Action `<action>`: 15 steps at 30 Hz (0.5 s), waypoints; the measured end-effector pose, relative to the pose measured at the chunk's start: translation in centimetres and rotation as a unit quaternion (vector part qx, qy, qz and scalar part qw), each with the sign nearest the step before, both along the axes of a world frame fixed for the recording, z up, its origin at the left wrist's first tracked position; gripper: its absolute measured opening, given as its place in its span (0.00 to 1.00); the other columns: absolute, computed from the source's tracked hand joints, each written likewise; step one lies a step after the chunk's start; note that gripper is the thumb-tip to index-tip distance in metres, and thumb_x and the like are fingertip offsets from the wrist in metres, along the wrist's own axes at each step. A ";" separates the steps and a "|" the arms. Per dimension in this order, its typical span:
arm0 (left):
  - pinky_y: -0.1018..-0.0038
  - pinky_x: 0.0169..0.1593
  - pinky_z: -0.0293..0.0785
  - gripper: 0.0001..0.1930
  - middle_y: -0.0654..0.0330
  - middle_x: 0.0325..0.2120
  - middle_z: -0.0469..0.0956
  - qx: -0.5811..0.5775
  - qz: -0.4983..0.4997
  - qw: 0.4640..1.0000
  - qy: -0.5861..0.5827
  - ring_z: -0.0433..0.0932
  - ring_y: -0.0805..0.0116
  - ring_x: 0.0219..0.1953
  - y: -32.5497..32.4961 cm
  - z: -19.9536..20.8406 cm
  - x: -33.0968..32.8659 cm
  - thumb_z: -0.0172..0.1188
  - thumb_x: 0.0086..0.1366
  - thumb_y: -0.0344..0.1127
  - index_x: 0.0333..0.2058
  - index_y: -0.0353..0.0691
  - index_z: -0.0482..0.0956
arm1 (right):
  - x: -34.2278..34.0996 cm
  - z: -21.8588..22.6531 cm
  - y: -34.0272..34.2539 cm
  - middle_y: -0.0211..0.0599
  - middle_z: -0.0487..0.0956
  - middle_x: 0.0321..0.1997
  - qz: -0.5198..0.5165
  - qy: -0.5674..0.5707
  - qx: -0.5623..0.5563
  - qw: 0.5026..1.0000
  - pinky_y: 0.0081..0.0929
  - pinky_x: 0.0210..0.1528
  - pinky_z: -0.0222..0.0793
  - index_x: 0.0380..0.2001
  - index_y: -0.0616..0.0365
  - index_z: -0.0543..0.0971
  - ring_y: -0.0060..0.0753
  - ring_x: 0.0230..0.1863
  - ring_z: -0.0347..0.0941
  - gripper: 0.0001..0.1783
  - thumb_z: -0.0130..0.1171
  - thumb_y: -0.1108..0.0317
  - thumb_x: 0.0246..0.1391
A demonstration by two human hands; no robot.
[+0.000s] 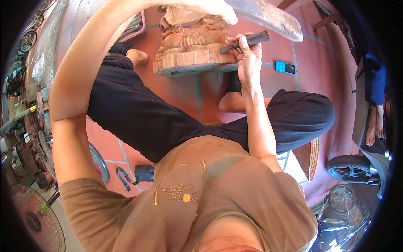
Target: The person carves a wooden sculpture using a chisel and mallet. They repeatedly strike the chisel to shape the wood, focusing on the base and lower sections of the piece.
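A carved wooden sculpture [189, 40], reddish brown with a pale rough-cut base, stands in front of me, its top cut off by the frame. My right hand [248, 54] pinches a dark chisel [258, 38] at the carving's right side. The chisel's narrow end meets or nearly touches the wood just above the base. Bent across the top of the view, my left arm brings my left hand [216, 10] over the carving. That hand is closed on a long, flat-sided wooden mallet [270, 19], which points right above the chisel. Part of its grip is out of view.
On the red tiled floor [310, 90] lies a blue keypad phone [285, 67], right of the carving. My bent legs flank the work. A fan [35, 218] stands lower left, a pink-rimmed basket [140, 25] upper left. A wheel [350, 167] and another person's feet [371, 132] are at right.
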State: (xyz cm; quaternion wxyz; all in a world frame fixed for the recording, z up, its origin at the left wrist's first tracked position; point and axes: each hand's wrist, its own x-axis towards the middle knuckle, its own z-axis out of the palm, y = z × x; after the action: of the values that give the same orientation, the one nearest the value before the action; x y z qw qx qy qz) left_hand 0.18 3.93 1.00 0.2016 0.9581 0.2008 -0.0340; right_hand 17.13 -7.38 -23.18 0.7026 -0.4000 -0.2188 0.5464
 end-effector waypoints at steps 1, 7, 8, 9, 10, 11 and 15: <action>0.58 0.53 0.76 0.38 0.40 0.45 0.82 0.005 0.046 0.999 0.026 0.81 0.46 0.48 -0.5 1.3 -0.5 0.66 0.60 0.45 0.68 0.42 0.67 | -0.4 -0.1 0.3 0.37 0.80 0.42 0.011 0.033 -0.014 0.999 0.41 0.53 0.81 0.50 0.55 0.70 0.39 0.45 0.82 0.11 0.59 0.73 0.68; 0.56 0.60 0.74 0.40 0.41 0.55 0.79 -0.008 0.156 0.988 -0.007 0.79 0.41 0.54 0.5 0.9 -3.2 0.69 0.60 0.47 0.69 0.44 0.67 | -0.5 -0.4 1.1 0.40 0.81 0.42 0.021 0.092 -0.011 0.995 0.45 0.55 0.82 0.49 0.55 0.69 0.45 0.45 0.83 0.13 0.60 0.74 0.66; 0.55 0.60 0.74 0.39 0.41 0.55 0.79 0.009 0.154 0.988 -0.011 0.78 0.41 0.55 0.6 0.6 -3.5 0.69 0.60 0.47 0.69 0.44 0.68 | -0.5 -0.3 0.9 0.40 0.81 0.42 0.018 0.073 0.000 0.997 0.45 0.55 0.82 0.49 0.54 0.69 0.44 0.45 0.83 0.13 0.60 0.75 0.66; 0.55 0.60 0.74 0.39 0.42 0.56 0.79 0.026 0.153 0.988 -0.016 0.78 0.41 0.56 0.7 0.2 -3.8 0.69 0.60 0.47 0.69 0.44 0.68 | -0.6 -0.2 0.7 0.39 0.81 0.42 0.017 0.055 0.011 0.998 0.44 0.54 0.81 0.49 0.54 0.69 0.44 0.45 0.83 0.13 0.60 0.75 0.66; 0.55 0.60 0.74 0.39 0.42 0.56 0.79 0.043 0.153 0.987 -0.021 0.78 0.41 0.56 0.5 0.2 -3.9 0.69 0.60 0.47 0.69 0.44 0.68 | -0.6 -0.1 0.5 0.38 0.81 0.42 0.016 0.045 0.016 0.999 0.44 0.54 0.81 0.50 0.54 0.69 0.43 0.45 0.83 0.13 0.60 0.75 0.66; 0.55 0.60 0.74 0.39 0.42 0.56 0.78 0.039 0.149 0.988 -0.026 0.78 0.42 0.56 0.3 0.3 -4.0 0.69 0.60 0.47 0.69 0.44 0.68 | -0.6 -0.1 0.3 0.37 0.81 0.42 0.015 0.036 0.022 0.999 0.44 0.54 0.80 0.50 0.53 0.69 0.42 0.46 0.82 0.13 0.60 0.75 0.66; 0.58 0.59 0.75 0.39 0.43 0.56 0.79 0.029 0.154 0.987 -0.033 0.80 0.44 0.55 -0.2 0.4 -4.3 0.68 0.60 0.46 0.69 0.44 0.68 | -0.8 0.3 -0.6 0.35 0.80 0.43 0.022 0.024 0.017 0.999 0.43 0.55 0.78 0.50 0.52 0.69 0.38 0.46 0.81 0.14 0.60 0.76 0.67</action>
State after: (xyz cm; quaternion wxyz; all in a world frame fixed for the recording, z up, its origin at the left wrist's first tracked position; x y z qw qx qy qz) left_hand -4.14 3.70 1.36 0.1833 0.9217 0.3401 0.0352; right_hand 16.30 -7.98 -22.93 0.7026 -0.3695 -0.2195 0.5672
